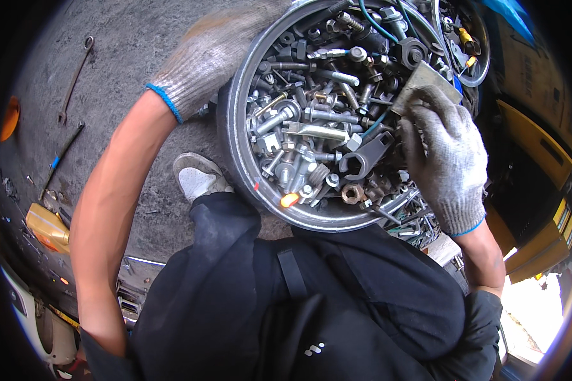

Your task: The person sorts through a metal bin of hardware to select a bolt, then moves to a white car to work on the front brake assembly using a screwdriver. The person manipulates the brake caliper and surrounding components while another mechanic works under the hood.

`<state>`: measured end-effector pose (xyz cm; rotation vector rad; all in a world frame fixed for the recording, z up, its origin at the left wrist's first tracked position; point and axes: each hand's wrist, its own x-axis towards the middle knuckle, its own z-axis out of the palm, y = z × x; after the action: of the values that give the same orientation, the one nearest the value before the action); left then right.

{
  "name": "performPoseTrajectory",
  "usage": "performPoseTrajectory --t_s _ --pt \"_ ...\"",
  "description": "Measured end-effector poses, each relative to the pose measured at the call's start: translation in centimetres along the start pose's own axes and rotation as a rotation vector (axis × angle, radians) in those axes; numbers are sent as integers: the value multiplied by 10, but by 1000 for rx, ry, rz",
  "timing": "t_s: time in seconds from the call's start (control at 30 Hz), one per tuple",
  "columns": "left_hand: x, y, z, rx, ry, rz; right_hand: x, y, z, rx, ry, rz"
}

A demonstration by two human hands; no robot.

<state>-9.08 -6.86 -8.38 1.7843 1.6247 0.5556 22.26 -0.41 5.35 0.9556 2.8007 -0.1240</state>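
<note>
Gripping a flat metal plate (pixel 426 79) with closed fingers, the gloved right hand (pixel 445 152) sits over the round pan (pixel 230 127) of bolts (pixel 327 115). The left hand (pixel 216 54) clasps the pan's far rim.

Both forearms are bare and both hands wear grey knit gloves with blue cuffs. The left hand (pixel 206 54) reaches up and forward, arm bent at the elbow. The right hand (pixel 442 149) has its fingers curled closed, wrist bent downward.
</note>
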Motion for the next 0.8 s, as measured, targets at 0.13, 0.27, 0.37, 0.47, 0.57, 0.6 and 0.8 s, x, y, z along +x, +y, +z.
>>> performPoseTrajectory --t_s 0.13,0.27,0.37,0.47,0.57,0.6,0.8 --pt "2 0 -2 63 71 155 4 6 -2 -7 21 6" --pt "9 5 0 -455 -65 -191 14 1 -7 -56 14 10" --pt "10 14 0 -584 11 -213 27 -12 -5 -51 -27 -97" --pt "6 25 -8 -707 -29 -377 48 -27 14 143 -127 -125" --pt "2 34 -18 -450 -27 -272 66 -24 22 190 -310 -20" --pt "2 36 -19 -439 -21 -260 71 -22 24 274 -253 -78" --pt "7 35 -18 -763 -61 -313 80 -4 8 1087 -406 63"
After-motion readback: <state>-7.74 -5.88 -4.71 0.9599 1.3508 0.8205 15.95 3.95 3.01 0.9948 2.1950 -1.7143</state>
